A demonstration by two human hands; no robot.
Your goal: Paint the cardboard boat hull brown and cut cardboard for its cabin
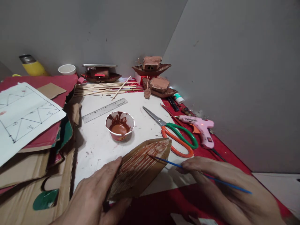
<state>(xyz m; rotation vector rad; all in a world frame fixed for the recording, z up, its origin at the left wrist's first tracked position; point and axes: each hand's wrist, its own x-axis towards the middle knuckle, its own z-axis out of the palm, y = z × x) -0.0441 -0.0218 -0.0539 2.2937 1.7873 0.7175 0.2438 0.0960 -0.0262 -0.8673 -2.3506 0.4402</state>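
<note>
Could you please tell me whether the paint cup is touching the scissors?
Apart: the head view shows a stretch of white paper between the paint cup and the scissors.

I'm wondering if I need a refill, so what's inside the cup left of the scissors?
The cup holds a pool of brown liquid, with darker smears on its inner wall. The liquid covers the bottom, so its depth can't be seen.
</note>
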